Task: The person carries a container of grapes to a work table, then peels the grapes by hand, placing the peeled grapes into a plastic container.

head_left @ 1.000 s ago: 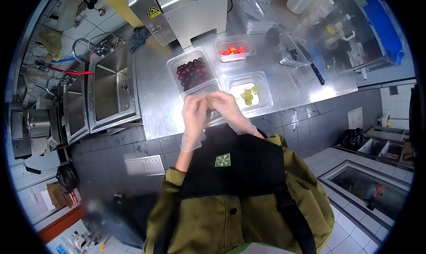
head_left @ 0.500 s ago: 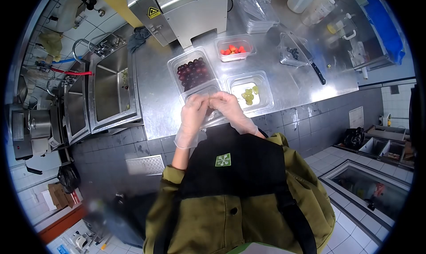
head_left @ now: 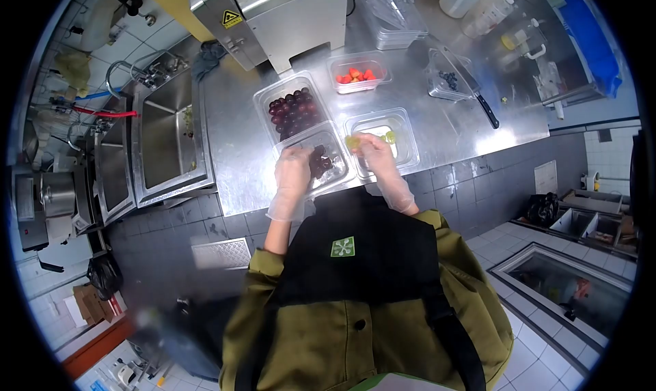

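Note:
My left hand (head_left: 293, 171), in a clear glove, is closed over the left side of a clear tub (head_left: 338, 184) with dark fruit skins (head_left: 320, 163) in it. What its fingertips hold, if anything, is hidden. To the right, my gloved right hand (head_left: 378, 157) pinches a pale green peeled grape (head_left: 353, 143) above the near left part of another clear tub (head_left: 413, 137). More green pieces (head_left: 390, 137) lie in that tub, partly behind my fingers. Whole dark grapes (head_left: 296, 111) fill a tub just beyond the skins.
Behind stand a tub of cut strawberries (head_left: 356, 76) and a tub of blueberries (head_left: 448, 81). A black-handled knife (head_left: 487, 111) lies across the blueberry tub. A steel machine (head_left: 301, 22) stands at the back, stacked clear containers (head_left: 400, 39) beside it, and a sink (head_left: 164, 145) at left.
My hands have parted from where they met over the skins tub. The right moved right to the tub of green pieces, a peeled grape in its fingers; the left stayed near the skins.

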`<state>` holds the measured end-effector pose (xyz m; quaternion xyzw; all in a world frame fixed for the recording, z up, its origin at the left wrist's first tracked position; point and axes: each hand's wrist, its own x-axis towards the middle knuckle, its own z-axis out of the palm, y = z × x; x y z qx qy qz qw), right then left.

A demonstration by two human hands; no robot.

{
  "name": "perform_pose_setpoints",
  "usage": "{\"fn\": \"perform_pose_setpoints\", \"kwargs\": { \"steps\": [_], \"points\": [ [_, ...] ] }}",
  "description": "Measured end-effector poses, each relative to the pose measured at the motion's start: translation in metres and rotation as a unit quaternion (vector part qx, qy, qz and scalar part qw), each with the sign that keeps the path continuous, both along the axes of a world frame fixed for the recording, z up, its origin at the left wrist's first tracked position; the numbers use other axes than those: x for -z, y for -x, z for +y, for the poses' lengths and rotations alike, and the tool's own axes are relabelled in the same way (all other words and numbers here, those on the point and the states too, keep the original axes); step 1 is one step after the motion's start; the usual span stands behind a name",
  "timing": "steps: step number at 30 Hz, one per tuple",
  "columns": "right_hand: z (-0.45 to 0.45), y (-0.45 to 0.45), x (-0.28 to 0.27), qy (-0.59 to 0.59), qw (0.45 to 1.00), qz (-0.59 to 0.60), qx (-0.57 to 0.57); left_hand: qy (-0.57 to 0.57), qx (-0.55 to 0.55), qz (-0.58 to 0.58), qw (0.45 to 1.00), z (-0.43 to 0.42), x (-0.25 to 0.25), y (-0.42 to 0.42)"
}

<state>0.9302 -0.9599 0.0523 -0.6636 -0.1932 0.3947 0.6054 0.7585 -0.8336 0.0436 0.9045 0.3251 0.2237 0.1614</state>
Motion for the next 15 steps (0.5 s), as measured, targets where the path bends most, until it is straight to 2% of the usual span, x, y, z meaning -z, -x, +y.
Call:
{"fn": "perform_pose_setpoints", "kwargs": {
  "steps": [1, 2, 4, 5, 7, 10, 13, 14, 15],
  "points": [
    [-0.004, -0.005, -0.004, 0.032, 0.999, -0.024, 0.025, 0.013, -0.013, 0.001, 1.000, 0.000, 0.001, 0.000],
    [-0.008, -0.011, 0.001, 0.053, 0.985, -0.159, 0.029, 0.049, -0.030, 0.002, 0.998, 0.002, 0.001, 0.001],
    [-0.015, -0.018, 0.007, 0.092, 0.942, -0.322, 0.034, 0.118, -0.064, 0.005, 0.991, 0.009, -0.010, -0.001],
    [-0.017, -0.022, 0.010, 0.110, 0.909, -0.400, 0.036, 0.100, -0.047, -0.006, 0.994, 0.018, -0.010, -0.003],
    [-0.019, -0.025, 0.012, 0.119, 0.891, -0.436, 0.042, 0.065, -0.012, -0.028, 0.997, 0.045, -0.008, -0.012],
    [-0.022, -0.023, 0.008, 0.116, 0.884, -0.449, 0.060, 0.114, -0.051, -0.005, 0.992, 0.077, 0.008, -0.037],
    [-0.025, -0.022, 0.006, 0.100, 0.885, -0.452, 0.046, 0.115, 0.035, 0.138, 0.983, 0.097, 0.018, -0.062],
    [-0.027, -0.023, 0.006, 0.095, 0.885, -0.455, 0.034, 0.117, 0.100, 0.169, 0.973, 0.107, 0.034, -0.067],
    [-0.028, -0.023, 0.002, 0.108, 0.915, -0.388, 0.015, 0.115, 0.124, 0.188, 0.967, 0.117, 0.042, -0.072]
  ]
}}
